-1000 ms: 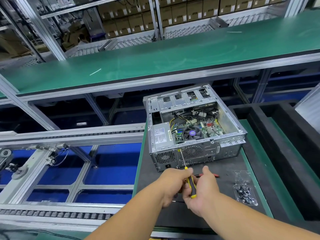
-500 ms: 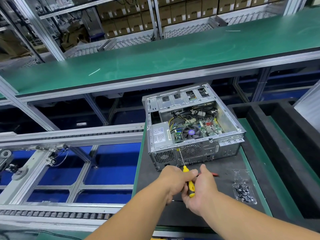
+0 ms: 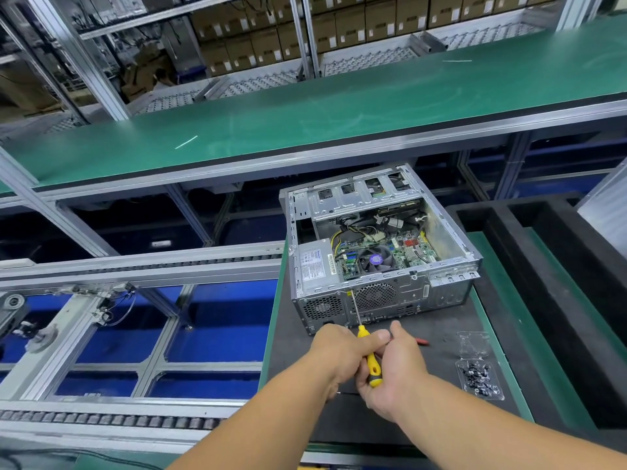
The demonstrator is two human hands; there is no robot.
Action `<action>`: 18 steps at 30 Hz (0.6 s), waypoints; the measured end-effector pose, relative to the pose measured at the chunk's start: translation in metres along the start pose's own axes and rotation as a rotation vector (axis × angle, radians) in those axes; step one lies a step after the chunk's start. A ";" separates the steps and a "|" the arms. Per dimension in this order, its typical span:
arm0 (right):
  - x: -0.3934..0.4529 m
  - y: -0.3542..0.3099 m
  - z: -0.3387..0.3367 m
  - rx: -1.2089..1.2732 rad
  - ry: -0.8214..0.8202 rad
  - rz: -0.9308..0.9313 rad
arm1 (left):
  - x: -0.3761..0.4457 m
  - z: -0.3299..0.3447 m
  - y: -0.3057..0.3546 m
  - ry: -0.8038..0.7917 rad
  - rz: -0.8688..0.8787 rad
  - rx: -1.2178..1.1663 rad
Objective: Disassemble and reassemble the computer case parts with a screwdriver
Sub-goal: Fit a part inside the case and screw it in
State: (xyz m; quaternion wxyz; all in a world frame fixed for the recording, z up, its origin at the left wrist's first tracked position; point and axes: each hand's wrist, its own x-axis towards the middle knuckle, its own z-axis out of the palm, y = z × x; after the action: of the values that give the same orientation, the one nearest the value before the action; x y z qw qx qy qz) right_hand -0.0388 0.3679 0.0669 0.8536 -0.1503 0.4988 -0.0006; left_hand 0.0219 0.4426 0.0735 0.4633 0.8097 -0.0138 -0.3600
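Nearest to us, our right hand (image 3: 395, 371) cups the butt of the yellow-and-black-handled screwdriver (image 3: 368, 357), fingers curled under and round it, while our left hand (image 3: 342, 356) grips the upper handle with the thumb laid across toward the right. Both hands are clenched on the one tool; neither is nearer in any useful sense, since they sit stacked on the handle, the left a little further forward.

From the fingers, the thin steel shaft runs up and slightly left, away from us, and its tip meets the rear panel of the open grey metal computer case (image 3: 380, 252) between the two round fan grilles, near the top edge. So the tool's long axis points almost straight at the panel, and we judge that the coming turn depends on keeping that line square to the screw head, which is too small for us to make out.

Just right of our hands, a red-handled tool (image 3: 421, 341) lies on the dark grey foam mat (image 3: 441, 320), mostly hidden. Further right sits a clear plastic tray of small dark screws (image 3: 478, 378).

Inside the case, the power supply bears a white label (image 3: 312, 265) with blue print; we cannot read it. Beyond, cardboard boxes (image 3: 339, 32) on the far shelves carry white stickers, equally illegible.
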 end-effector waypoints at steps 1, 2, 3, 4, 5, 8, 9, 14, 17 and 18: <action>-0.001 0.000 0.001 -0.018 -0.017 -0.001 | -0.001 -0.002 0.001 -0.016 -0.001 -0.023; -0.002 0.000 0.002 -0.042 -0.032 -0.002 | -0.001 -0.005 0.001 -0.031 -0.012 -0.050; -0.003 -0.001 0.002 -0.068 -0.045 -0.007 | -0.001 -0.008 0.002 -0.041 -0.040 -0.089; -0.003 -0.002 0.001 -0.093 -0.056 -0.018 | 0.000 -0.012 0.002 -0.039 -0.079 -0.148; -0.002 -0.003 0.000 -0.116 -0.064 -0.037 | 0.002 -0.015 0.000 -0.025 -0.116 -0.231; -0.001 -0.006 -0.003 -0.231 -0.068 -0.134 | 0.010 -0.018 -0.010 0.062 -0.173 -0.411; 0.000 -0.005 -0.004 -0.272 -0.072 -0.169 | 0.011 -0.018 -0.014 0.089 -0.181 -0.428; 0.003 -0.005 -0.005 -0.317 -0.087 -0.258 | 0.017 -0.016 -0.025 0.102 -0.201 -0.642; 0.003 -0.004 -0.005 -0.272 -0.114 -0.214 | 0.022 -0.012 -0.027 0.064 -0.167 -0.704; 0.003 -0.004 -0.005 -0.255 -0.120 -0.197 | 0.024 -0.011 -0.027 0.048 -0.150 -0.719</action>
State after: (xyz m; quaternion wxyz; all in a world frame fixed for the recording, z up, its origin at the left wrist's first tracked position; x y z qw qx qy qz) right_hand -0.0410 0.3618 0.0628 0.8515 -0.3054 0.4259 -0.0120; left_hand 0.0378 0.4575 0.0429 0.6909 0.6020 0.1838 -0.3556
